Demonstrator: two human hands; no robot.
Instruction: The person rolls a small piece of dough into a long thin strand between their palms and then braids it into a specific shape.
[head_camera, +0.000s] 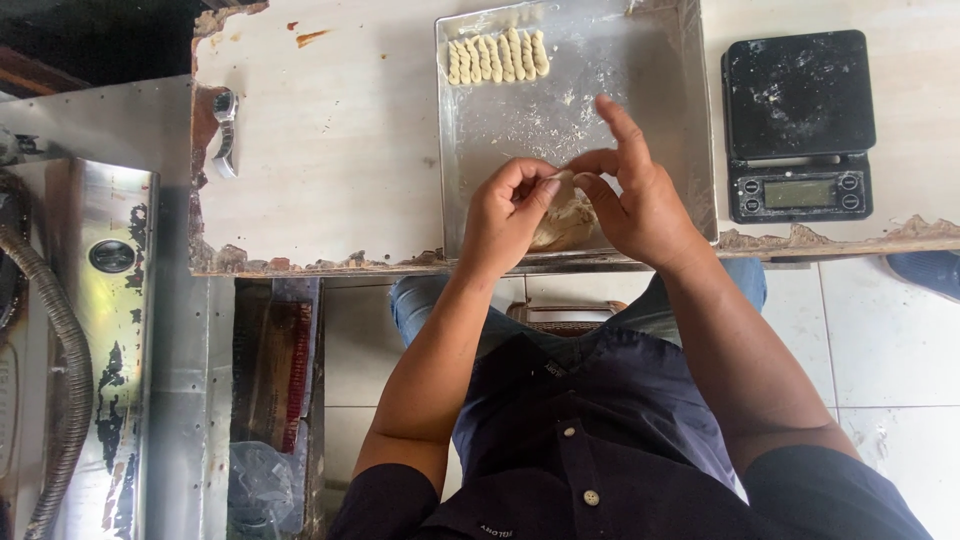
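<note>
Both hands over near edge of the floured, shallow metal baking tray (660, 130). Left hand (505, 215) & right hand (640, 205) pinch a pale, soft dough lump (562, 222) betw. fingertips — right index sticking up. Dough looks light, pliable, prob. tacky; best held lightly at its ends. Row of twisted pale dough sticks (497, 56) at far corner — black digital scale (798, 125) to the right.

Scale: a black digital scale (798, 122) is sitting on the desk (340, 150), just right of the metal tray, dusted with flour.
Desk edge: the near rim is showing chipped, crumbling patches.
Handle: a metal handle (226, 130) is lying at the desk's left edge.
Hose: a ribbed grey hose (62, 350) is curving along the steel cabinet (105, 330) at far left.
Floor: pale tiles (880, 340) are lying beneath.
</note>
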